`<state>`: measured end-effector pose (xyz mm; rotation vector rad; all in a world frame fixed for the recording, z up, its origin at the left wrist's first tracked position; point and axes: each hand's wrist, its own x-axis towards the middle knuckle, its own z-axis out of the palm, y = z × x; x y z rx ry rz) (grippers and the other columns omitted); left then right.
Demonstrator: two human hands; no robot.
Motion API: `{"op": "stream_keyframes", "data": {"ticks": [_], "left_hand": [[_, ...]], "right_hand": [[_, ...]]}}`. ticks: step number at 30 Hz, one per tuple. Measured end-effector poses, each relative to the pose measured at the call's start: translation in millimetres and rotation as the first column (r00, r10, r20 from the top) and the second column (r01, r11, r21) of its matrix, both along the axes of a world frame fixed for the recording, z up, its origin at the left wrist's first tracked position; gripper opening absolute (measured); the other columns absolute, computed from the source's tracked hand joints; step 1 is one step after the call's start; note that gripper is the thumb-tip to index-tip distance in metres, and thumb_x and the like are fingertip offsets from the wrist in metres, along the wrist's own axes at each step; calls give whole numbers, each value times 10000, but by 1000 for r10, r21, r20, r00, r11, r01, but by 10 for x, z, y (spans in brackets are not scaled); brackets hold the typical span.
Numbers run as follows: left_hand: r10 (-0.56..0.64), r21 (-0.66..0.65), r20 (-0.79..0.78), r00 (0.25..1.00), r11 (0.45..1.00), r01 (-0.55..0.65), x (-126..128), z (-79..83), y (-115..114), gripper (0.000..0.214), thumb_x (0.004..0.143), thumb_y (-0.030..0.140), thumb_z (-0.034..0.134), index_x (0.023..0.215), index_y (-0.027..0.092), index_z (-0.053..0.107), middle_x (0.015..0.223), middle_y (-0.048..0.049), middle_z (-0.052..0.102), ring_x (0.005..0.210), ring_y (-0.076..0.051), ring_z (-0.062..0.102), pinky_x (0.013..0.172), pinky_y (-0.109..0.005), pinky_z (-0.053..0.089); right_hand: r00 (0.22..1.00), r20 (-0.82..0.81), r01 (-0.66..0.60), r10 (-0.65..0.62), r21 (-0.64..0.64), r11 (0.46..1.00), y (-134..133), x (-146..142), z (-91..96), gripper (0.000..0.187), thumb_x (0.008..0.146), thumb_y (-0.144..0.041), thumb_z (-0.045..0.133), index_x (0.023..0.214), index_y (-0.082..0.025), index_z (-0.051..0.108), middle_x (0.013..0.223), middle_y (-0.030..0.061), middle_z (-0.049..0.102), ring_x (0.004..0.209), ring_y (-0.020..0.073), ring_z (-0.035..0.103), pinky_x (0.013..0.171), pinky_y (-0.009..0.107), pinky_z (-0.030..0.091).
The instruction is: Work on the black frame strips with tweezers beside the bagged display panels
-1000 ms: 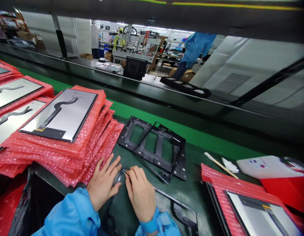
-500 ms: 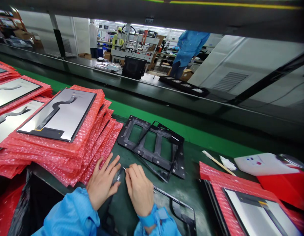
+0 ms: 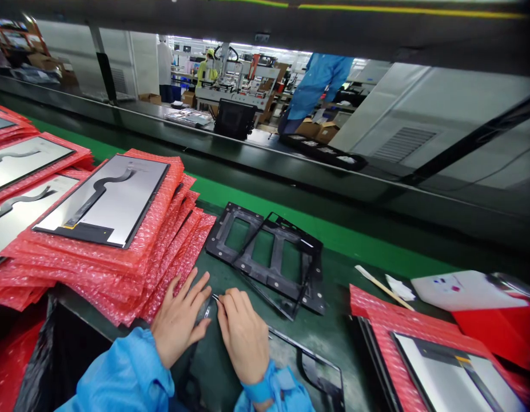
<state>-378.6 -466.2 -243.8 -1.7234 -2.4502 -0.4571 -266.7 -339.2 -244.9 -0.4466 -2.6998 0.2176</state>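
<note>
My left hand [image 3: 181,317] lies with its fingers spread over the near side of the bench, its thumb beside a small strip with light spots [image 3: 207,312]. Close to its right, my right hand [image 3: 244,332] is closed in a pinch. A thin piece with a bright tip [image 3: 215,297] pokes out from those fingertips; the rest is hidden. A thin black frame [image 3: 307,346] shows to the right of my right hand, partly covered by it. Farther back, another thin black frame [image 3: 290,313] lies tilted across a black fixture plate with rectangular openings [image 3: 273,257].
At left, LCD panels [image 3: 106,200] rest on stacked red bubble-wrap bags [image 3: 170,229]. Another panel [image 3: 453,372] lies on red wrap at right, near a wooden-handled stick [image 3: 391,292] and a white bottle [image 3: 453,289]. A black bag [image 3: 46,355] hangs at lower left. A person in blue [image 3: 318,86] stands beyond.
Both hands keep nearly the same pose and place. In the background the person in blue has shifted a little to the left. The whole view has moved very slightly.
</note>
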Motion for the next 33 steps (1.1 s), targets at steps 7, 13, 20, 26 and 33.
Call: {"op": "stream_keyframes", "data": {"ticks": [7, 13, 20, 26, 33], "left_hand": [[2, -6, -3, 1000, 1000, -2, 7, 3, 13, 425, 878, 256, 489, 1300, 210, 483, 1513, -1, 327, 1405, -260, 253, 1091, -496, 266], [3, -3, -5, 1000, 1000, -3, 13, 20, 7, 425, 874, 251, 501, 1296, 203, 486, 1506, -18, 345, 1401, -268, 263, 1101, -491, 263], [-4, 13, 8, 1000, 1000, 4, 19, 22, 0, 434, 876, 248, 505, 1307, 203, 477, 1506, -30, 348, 1404, -269, 255, 1113, -493, 250], [-2, 3, 4, 1000, 1000, 2, 33, 58, 8, 445, 860, 242, 520, 1301, 197, 481, 1501, -38, 357, 1401, -274, 261, 1123, -497, 233], [6, -1, 26, 1000, 1000, -6, 34, 54, 3, 460, 857, 234, 523, 1313, 210, 462, 1503, -38, 354, 1402, -272, 257, 1115, -508, 239]], "right_hand": [[1000, -24, -15, 16, 26, 1000, 6, -31, -20, 157, 940, -105, 402, 841, -195, 483, 853, 28, 526, 814, 186, 511, 650, 299, 394], [998, -61, -14, 14, 2, 1000, 0, -27, 10, 195, 948, -96, 373, 819, -196, 478, 837, 34, 526, 810, 179, 519, 651, 280, 398], [990, -139, -4, -2, -41, 999, 6, -12, 57, 204, 972, -139, 357, 840, -196, 502, 838, 39, 533, 810, 175, 517, 667, 282, 410], [987, -160, 22, -33, -68, 997, 38, 10, 76, 193, 980, -173, 382, 835, -194, 507, 845, 37, 543, 815, 175, 522, 683, 286, 410], [973, -225, 35, -57, -98, 995, 84, 45, 144, 152, 974, -184, 420, 858, -193, 518, 874, 34, 567, 843, 172, 528, 718, 293, 415]]}}
